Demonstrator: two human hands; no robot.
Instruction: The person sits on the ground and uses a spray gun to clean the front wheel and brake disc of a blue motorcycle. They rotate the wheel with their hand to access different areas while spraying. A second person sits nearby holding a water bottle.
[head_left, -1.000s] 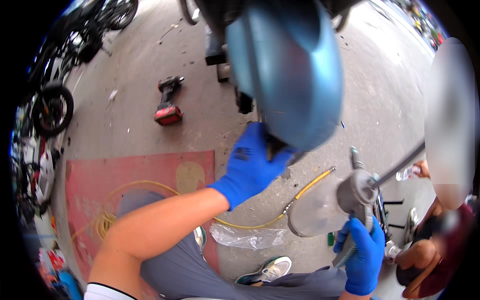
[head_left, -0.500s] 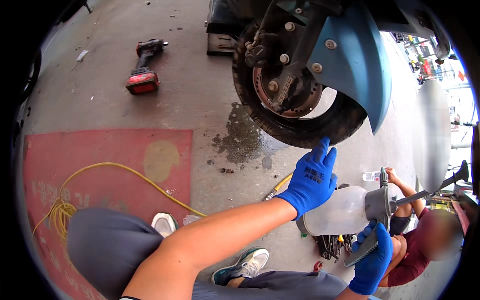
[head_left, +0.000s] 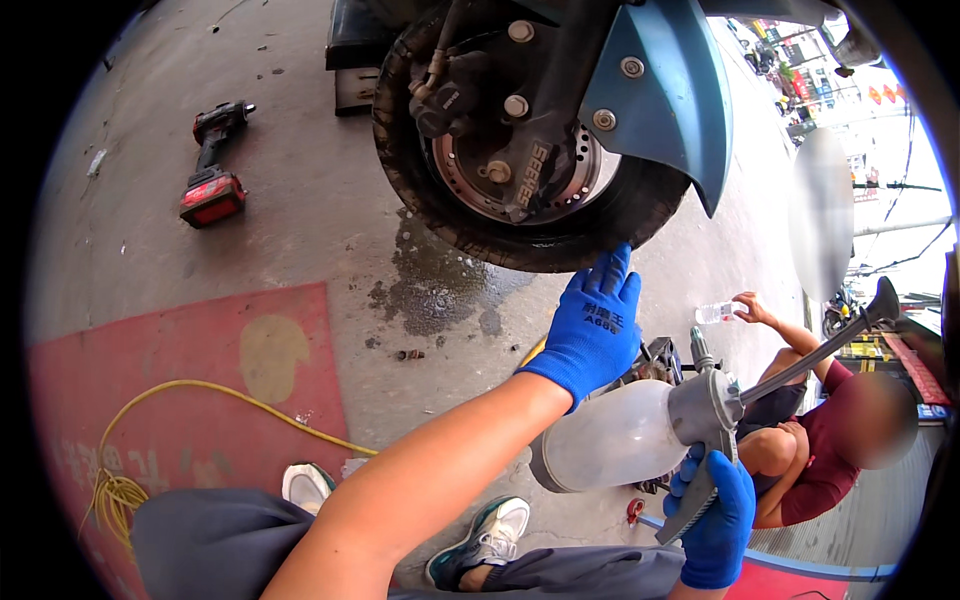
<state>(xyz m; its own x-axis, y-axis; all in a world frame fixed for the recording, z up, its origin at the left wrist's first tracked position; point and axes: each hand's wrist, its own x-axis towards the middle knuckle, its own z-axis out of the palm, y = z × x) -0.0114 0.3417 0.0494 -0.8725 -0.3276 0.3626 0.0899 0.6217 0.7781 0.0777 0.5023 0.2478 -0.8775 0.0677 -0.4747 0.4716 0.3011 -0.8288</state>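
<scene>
A blue-gloved hand, my left hand [head_left: 598, 335], reaches forward with fingers stretched out. Its fingertips rest against the lower edge of a black scooter tyre [head_left: 545, 256]. Inside the wheel are a perforated brake disc [head_left: 462, 178] and a caliper [head_left: 440, 110], under a blue front fender [head_left: 665, 110]. In my right hand [head_left: 722, 520], gloved alike, is the grey trigger handle of a translucent pump bottle [head_left: 610, 435]. The bottle lies sideways, with its long dark funnel-tipped spout pointing up and to the right. Little can be made out of any liquid inside it.
On the concrete at left lies a red-and-black cordless impact wrench [head_left: 213, 165]. A yellow hose [head_left: 235, 396] crosses a red painted patch [head_left: 200, 335]. Wet stains [head_left: 440, 285] mark the floor below the wheel. At right a person [head_left: 840, 460] squats, holding a clear plastic bottle [head_left: 714, 313].
My view has shifted, so the wheel and wrench appear further left. The pump bottle has come left and lower in view, still in my right hand. My left fingers stay at the tyre.
</scene>
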